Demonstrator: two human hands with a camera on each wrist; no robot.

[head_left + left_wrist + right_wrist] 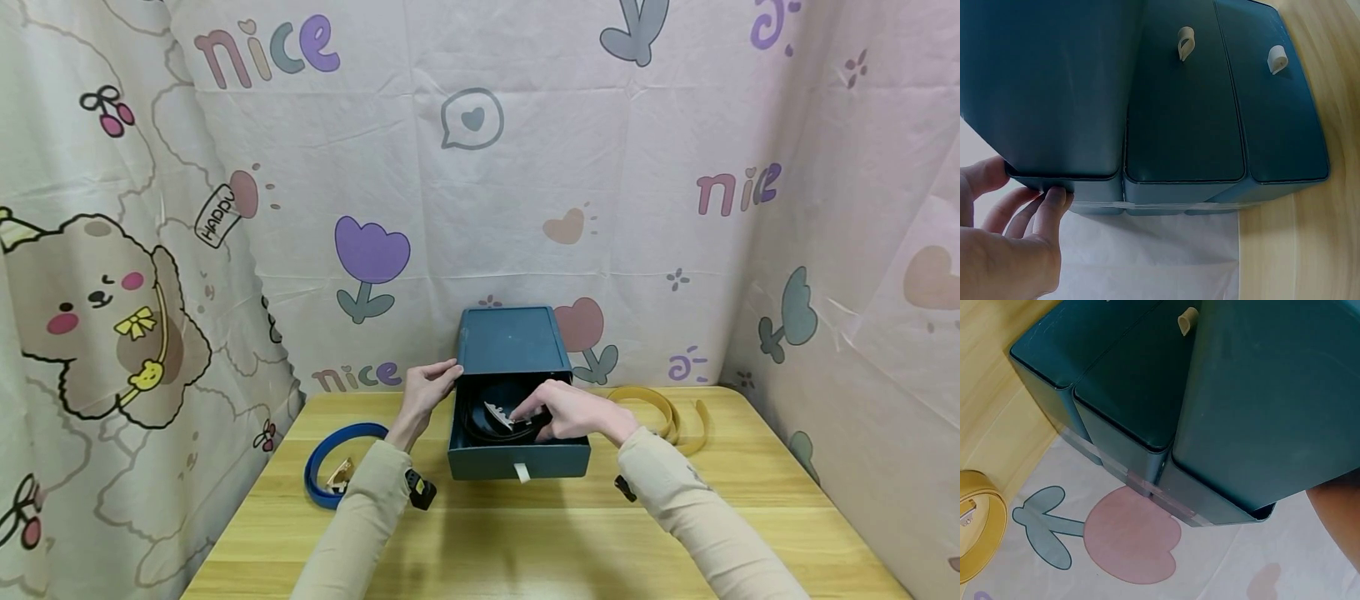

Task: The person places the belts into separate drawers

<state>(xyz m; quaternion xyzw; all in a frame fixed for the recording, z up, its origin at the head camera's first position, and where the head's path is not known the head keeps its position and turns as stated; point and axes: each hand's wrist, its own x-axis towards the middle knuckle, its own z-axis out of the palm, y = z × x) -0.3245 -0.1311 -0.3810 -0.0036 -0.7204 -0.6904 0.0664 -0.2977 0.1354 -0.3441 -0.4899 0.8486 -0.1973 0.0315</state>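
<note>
A stack of dark teal drawers [517, 462] stands at the back of the table, its top drawer pulled out toward me. Inside it lies a coiled black belt [480, 435] with a silver toothed buckle [497, 416]. My right hand [573, 411] reaches into this drawer and grips the belt beside the buckle; its lower fingers are partly hidden. At the stack's upper left edge, my left hand [426, 392] holds the corner of the top box [1085, 185], thumb on top and fingers curled against the side.
A coiled blue belt [315, 471] with a gold buckle lies on the table left of the drawers. To the right is a yellow belt [701, 425]. Below the pulled-out drawer, two lower drawers [1185, 119] with pale pull tabs are closed. A printed cloth [517, 183] hangs behind.
</note>
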